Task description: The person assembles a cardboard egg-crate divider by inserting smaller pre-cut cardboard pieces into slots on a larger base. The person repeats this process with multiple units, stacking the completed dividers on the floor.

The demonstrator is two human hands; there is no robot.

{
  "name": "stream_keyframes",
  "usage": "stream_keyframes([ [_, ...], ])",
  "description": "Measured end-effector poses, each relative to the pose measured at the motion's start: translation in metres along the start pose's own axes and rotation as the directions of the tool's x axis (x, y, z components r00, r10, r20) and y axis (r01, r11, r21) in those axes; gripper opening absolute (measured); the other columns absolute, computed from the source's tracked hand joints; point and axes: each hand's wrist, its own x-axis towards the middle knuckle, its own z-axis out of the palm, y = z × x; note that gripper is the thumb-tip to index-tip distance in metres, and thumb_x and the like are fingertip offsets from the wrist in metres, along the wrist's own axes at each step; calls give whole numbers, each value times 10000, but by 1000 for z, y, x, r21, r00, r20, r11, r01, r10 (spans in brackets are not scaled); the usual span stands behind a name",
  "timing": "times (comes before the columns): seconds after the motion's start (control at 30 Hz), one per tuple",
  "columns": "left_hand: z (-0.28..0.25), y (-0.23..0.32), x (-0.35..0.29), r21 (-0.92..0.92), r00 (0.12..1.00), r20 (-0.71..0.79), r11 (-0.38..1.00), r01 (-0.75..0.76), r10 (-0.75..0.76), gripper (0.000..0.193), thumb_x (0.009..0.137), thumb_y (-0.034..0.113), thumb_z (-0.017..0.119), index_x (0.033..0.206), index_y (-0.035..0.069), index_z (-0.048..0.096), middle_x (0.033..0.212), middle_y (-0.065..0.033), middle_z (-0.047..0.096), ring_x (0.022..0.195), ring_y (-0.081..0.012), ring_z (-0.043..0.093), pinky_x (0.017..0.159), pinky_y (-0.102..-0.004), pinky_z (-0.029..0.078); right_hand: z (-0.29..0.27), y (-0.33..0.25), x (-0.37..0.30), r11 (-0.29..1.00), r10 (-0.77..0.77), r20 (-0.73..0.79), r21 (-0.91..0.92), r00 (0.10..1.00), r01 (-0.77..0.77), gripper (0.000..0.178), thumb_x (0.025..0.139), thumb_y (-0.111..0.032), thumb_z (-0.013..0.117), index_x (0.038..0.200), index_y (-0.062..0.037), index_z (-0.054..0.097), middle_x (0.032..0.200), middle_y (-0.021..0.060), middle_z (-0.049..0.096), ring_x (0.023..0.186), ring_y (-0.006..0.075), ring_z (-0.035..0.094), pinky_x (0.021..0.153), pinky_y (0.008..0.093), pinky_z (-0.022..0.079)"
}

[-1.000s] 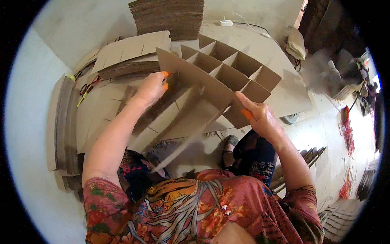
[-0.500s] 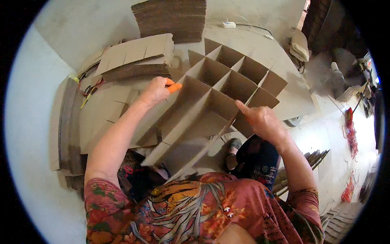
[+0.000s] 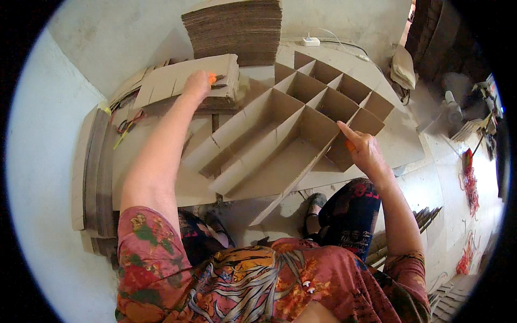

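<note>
A partly assembled cardboard divider grid (image 3: 301, 129) lies slantwise on the table, with crossed strips forming square cells at its far end and long open channels toward me. My right hand (image 3: 367, 153) is at its right edge, index finger stretched along a strip and the other fingers curled in; orange shows on a finger. My left hand (image 3: 198, 86) is closed at the top slotted cardboard sheet (image 3: 161, 86) of a low pile at the far left. Orange covering shows on its fingertips, which are partly hidden.
A tall cardboard stack (image 3: 234, 35) stands against the wall. Scissors (image 3: 129, 126) lie left on the table (image 3: 145, 172). More cardboard sheets (image 3: 94, 167) stand at the left edge. A white power strip (image 3: 311, 41) sits at the back; red string bundles (image 3: 469, 183) hang at right.
My left hand has left the grid and moved up and left to the low pile of slotted sheets. The grid's near end has come down onto the table; my right hand stays at its edge.
</note>
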Motion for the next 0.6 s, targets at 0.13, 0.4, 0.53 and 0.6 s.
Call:
stream_keyframes([
  [0.13,-20,1,1,-146,995,-99,989,-26,12,144,816,149,620,898,48,682,788,-154,657,727,-239,613,676,-349,455,-5,-18,4,1000,14,-234,30,972,-7,414,811,-113,622,1209,-60,524,874,175,604,731,343,596,631,397,487],
  [0.4,-35,-22,-25,-559,983,-133,828,33,-129,161,803,157,658,875,18,698,837,-80,688,762,-149,601,667,-312,460,-14,-81,19,900,-32,-338,399,941,174,312,799,-54,664,1088,28,578,888,157,612,749,245,616,645,289,477],
  [0.53,-58,33,-57,-518,935,-351,822,-236,47,183,821,117,633,983,43,675,930,-86,682,857,-150,619,754,-275,480,-14,-89,17,491,303,-48,864,952,-113,263,885,-85,559,1115,41,560,961,145,627,819,205,633,697,262,496],
  [0.6,-55,82,-100,-439,862,-439,777,-451,253,225,808,86,632,1029,47,654,980,-102,669,890,-188,630,794,-286,485,-17,-93,19,168,326,86,975,941,-147,284,913,-115,499,1141,51,534,986,145,620,841,210,635,720,273,510],
])
